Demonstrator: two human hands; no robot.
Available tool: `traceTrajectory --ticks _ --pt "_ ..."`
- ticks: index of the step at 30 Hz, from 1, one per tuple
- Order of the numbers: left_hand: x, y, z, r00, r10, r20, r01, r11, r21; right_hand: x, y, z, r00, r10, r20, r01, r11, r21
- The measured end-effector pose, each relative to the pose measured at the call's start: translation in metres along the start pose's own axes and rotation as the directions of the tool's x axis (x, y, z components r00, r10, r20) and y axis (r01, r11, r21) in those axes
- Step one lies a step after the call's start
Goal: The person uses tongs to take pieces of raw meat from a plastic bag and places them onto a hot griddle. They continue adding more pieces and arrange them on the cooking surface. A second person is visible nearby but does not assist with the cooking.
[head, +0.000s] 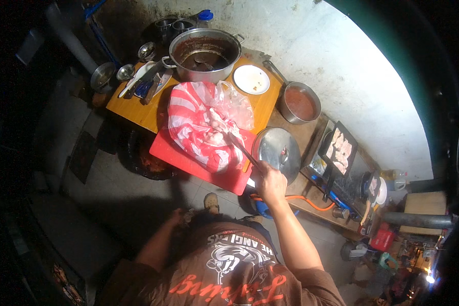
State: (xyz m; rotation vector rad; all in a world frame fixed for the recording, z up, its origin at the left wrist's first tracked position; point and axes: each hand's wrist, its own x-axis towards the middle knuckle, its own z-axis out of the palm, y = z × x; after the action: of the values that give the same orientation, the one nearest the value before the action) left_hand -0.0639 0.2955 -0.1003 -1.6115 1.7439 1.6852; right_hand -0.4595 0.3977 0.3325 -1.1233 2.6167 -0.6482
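My right hand [272,183] grips the end of slim dark metal tongs [243,148]. Their far tip touches pale raw meat [215,137] lying in an opened red-and-white striped plastic bag [187,114]. That bag rests partly on a red cutting board [201,168], which overhangs the front edge of the wooden table [134,114]. A clear plastic bag [237,103] is bunched beside the meat. Low by my body, my left hand [181,218] is in shadow; something greyish shows at it, but whether it holds this is unclear.
Behind the bag stands a large aluminium pot [204,53] with dark contents. A white plate [251,79], a saucepan of reddish liquid [301,102] and a metal lid [277,153] stand rightward. A square pan of meat slices [338,149] sits on the stove [348,183]. Knives [150,93] lie left.
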Motion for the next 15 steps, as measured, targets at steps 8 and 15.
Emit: traceTrajectory --ticks 8,15 --pt "-0.034 0.069 -0.054 0.984 0.177 0.036 -0.178 0.923 0.34 -0.012 0.007 -0.006 0.986 0.158 0.045 -0.163 0.979 0.121" --pt "-0.017 0.114 -0.053 0.965 0.245 0.089 -0.261 0.92 0.292 -0.03 -0.004 -0.013 0.99 0.139 0.038 -0.137 0.989 -0.064"
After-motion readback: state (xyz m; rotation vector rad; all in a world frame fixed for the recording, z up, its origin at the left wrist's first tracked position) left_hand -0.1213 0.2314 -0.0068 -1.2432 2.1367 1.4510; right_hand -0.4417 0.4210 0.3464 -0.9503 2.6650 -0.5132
